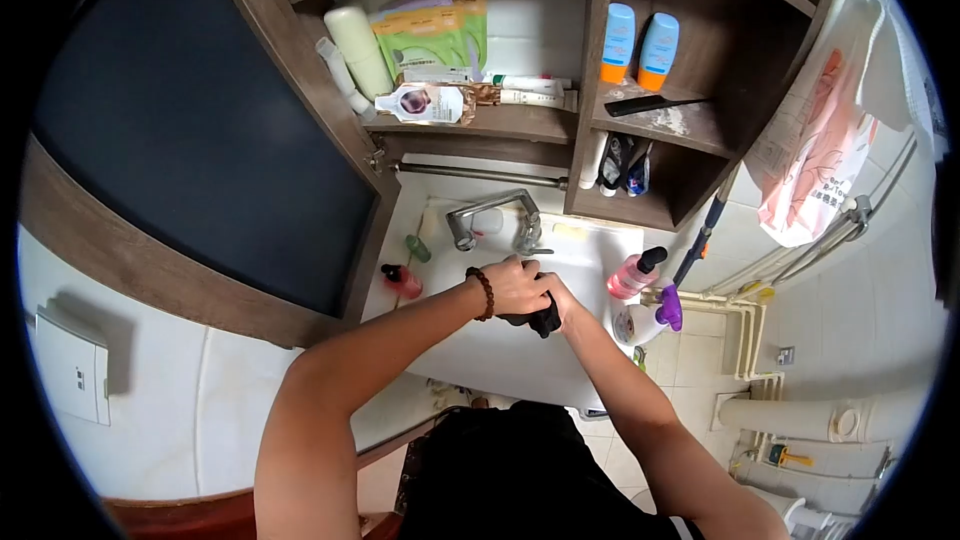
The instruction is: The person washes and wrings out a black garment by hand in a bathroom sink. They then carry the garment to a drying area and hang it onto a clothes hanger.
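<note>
Over the white sink [470, 350], both hands are together on a crumpled black cloth [543, 320]. My left hand [512, 287], with a brown bead bracelet [483, 293] at the wrist, is closed on the cloth's upper part. My right hand [563, 302] grips it from the right side, its fingers partly hidden behind the left hand and the fabric. Just beyond the hands stands the chrome faucet [495, 212], its spout bent to the left. Whether water runs cannot be made out.
A pink pump bottle [636, 274] and a purple-topped spray bottle [647, 318] stand at the sink's right edge. At the left are a small red bottle [402, 282] and a green one [417, 249]. Above hangs a wooden cabinet [590, 60] with its mirror-side door [200, 130] swung out.
</note>
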Action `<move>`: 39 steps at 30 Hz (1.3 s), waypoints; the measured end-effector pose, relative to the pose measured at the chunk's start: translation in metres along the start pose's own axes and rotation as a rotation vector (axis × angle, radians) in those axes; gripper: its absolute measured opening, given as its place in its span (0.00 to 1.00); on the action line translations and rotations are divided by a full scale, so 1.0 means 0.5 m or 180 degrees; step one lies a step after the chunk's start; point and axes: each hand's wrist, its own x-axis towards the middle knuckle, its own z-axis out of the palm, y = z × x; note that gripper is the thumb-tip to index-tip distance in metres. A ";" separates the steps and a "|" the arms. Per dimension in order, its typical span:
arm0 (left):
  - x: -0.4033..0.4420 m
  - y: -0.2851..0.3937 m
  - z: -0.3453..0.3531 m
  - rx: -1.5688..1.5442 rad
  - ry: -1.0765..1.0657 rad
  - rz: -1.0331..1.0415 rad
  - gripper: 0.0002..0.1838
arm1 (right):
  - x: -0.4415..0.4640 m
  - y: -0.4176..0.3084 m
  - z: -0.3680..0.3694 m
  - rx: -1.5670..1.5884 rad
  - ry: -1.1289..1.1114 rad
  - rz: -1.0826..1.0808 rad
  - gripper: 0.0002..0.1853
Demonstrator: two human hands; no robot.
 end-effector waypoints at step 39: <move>-0.037 0.015 0.005 -0.7780 -0.0056 -0.3515 0.11 | -0.058 -0.141 0.119 -0.2698 0.1194 -0.3784 0.08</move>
